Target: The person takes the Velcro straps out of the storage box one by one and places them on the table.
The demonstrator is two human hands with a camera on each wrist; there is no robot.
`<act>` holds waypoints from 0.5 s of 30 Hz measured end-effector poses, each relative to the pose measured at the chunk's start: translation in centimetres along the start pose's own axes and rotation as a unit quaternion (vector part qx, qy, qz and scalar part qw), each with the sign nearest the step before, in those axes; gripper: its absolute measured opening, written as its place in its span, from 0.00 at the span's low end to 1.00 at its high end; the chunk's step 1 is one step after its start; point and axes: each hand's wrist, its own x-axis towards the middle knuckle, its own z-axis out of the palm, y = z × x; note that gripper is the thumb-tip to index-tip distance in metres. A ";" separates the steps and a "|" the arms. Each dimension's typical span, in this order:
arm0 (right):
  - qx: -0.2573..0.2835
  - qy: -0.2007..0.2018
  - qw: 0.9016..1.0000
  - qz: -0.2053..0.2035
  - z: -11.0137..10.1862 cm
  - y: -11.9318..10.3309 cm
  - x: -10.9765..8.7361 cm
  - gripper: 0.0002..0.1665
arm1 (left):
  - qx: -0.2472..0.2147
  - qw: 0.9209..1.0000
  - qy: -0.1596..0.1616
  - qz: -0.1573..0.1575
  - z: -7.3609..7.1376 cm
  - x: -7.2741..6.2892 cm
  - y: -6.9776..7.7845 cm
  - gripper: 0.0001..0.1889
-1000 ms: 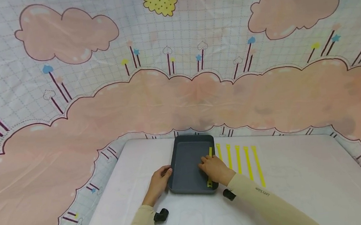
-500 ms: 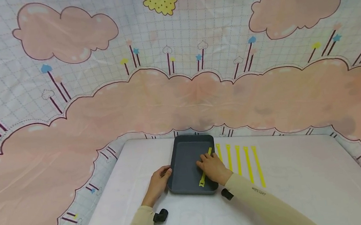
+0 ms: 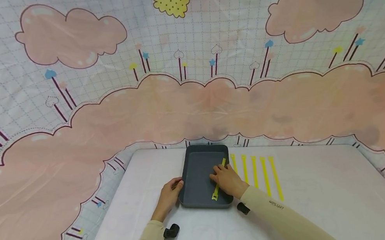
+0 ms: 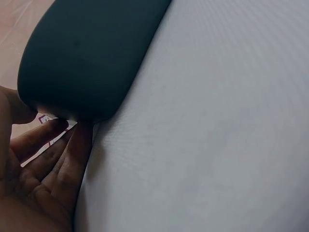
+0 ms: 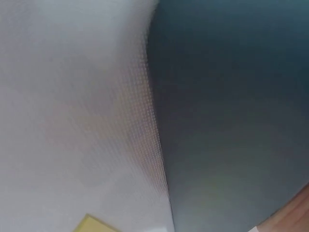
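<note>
A dark grey rectangular tray (image 3: 198, 178) lies on the white table. At its near left side my left hand (image 3: 168, 197) holds the edge; in the left wrist view the fingertips meet the tray's outer wall (image 4: 82, 63), with the thumb higher up. Inside the tray, toward the right, a yellow cable strap (image 3: 216, 193) lies slanted, its notched wide end toward me. My right hand (image 3: 230, 180) reaches over the right rim and pinches this strap near its middle, covering that part. In the right wrist view only a sliver of that hand (image 5: 292, 212) shows.
Several more yellow straps (image 3: 264, 173) lie side by side on the white table (image 3: 327, 192), right of the tray; my right hand and sleeve partly cover some. A printed cloth backdrop (image 3: 191, 112) rises behind the table's far edge.
The strap in the tray has turned: its near end swung left, away from the right wall. My right hand shifted slightly left with it. The left hand and tray stay put.
</note>
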 end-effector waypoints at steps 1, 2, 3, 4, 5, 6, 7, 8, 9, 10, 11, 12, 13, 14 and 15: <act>0.002 0.002 1.000 -0.001 0.0 0.0 0.0 0.11 | -0.001 1.000 -0.001 -0.001 0.0 0.0 0.0 0.20; 0.004 0.003 1.000 -0.002 0.0 0.0 -0.1 0.11 | 0.000 1.000 -0.001 -0.002 0.0 0.0 0.0 0.19; 0.007 0.007 1.000 -0.002 0.1 0.0 -0.1 0.11 | -0.001 1.000 -0.001 -0.003 0.0 0.0 0.0 0.19; 0.009 0.010 1.000 -0.003 0.1 0.0 -0.1 0.10 | -0.001 1.000 -0.001 -0.005 0.0 0.0 0.0 0.19; 0.011 0.011 1.000 -0.004 0.1 0.0 -0.1 0.11 | 0.000 1.000 -0.001 -0.005 0.0 0.0 0.0 0.19; 0.012 0.012 1.000 -0.006 0.2 0.0 -0.1 0.11 | 0.000 1.000 -0.001 -0.004 0.1 0.1 0.0 0.19; 0.013 0.014 1.000 -0.008 0.2 0.0 -0.1 0.11 | -0.001 1.000 -0.001 -0.005 0.1 0.1 0.0 0.19; 0.015 0.016 1.000 -0.011 0.3 0.1 -0.1 0.12 | -0.002 1.000 -0.001 -0.005 0.1 0.1 0.0 0.19; 0.015 0.020 1.000 -0.014 0.4 0.1 0.0 0.12 | -0.004 1.000 -0.001 -0.006 0.1 0.1 0.0 0.19; 0.016 0.022 0.999 -0.017 0.5 0.1 0.0 0.13 | -0.004 1.000 -0.001 -0.005 0.1 0.2 0.0 0.19; 0.017 0.027 0.999 -0.021 0.6 0.2 0.0 0.13 | -0.006 1.000 -0.002 -0.005 0.1 0.2 0.0 0.19; 0.018 0.033 0.999 -0.024 0.6 0.2 0.0 0.13 | -0.007 1.000 -0.002 -0.006 0.1 0.2 0.0 0.19; 0.020 0.039 0.999 -0.027 0.6 0.2 0.0 0.13 | -0.008 1.000 -0.002 -0.006 0.1 0.1 0.0 0.19; 0.023 0.045 0.998 -0.028 0.7 0.2 0.0 0.13 | -0.007 1.000 -0.002 -0.005 0.1 0.1 0.0 0.20; 0.027 0.050 0.998 -0.030 0.7 0.2 0.0 0.13 | -0.007 1.000 -0.001 -0.005 0.1 0.1 0.0 0.20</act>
